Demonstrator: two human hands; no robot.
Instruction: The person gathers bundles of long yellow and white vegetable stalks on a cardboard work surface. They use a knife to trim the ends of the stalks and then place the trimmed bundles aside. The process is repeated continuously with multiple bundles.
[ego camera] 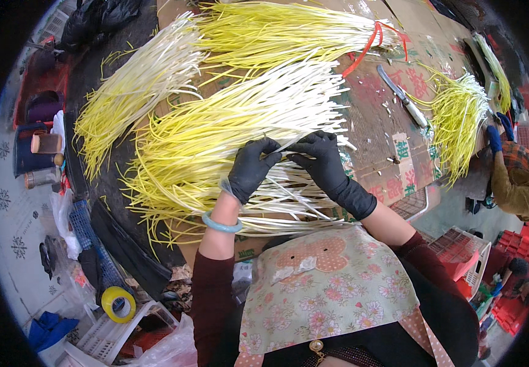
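My left hand [253,166] and my right hand [321,166], both in black gloves, pinch a pale stalk between them. Below them spreads a large pile of yellow-and-white stalks, seemingly garlic chives [246,110], white ends to the right. Behind it lies a bundle of the same stalks [287,32], with a red tie [374,36] around its white end. Another loose heap [140,82] slants at the left. A curved knife with a pale handle [402,96] rests on printed cardboard [370,110] to the right, blade pointing away.
More stalks [459,105] lie at the table's right edge, near another person [516,183] in blue gloves. Cut scraps dot the cardboard. At lower left, a roll of yellow tape [118,304] rests by a white plastic crate [113,335]. Red crates [521,247] stand at lower right.
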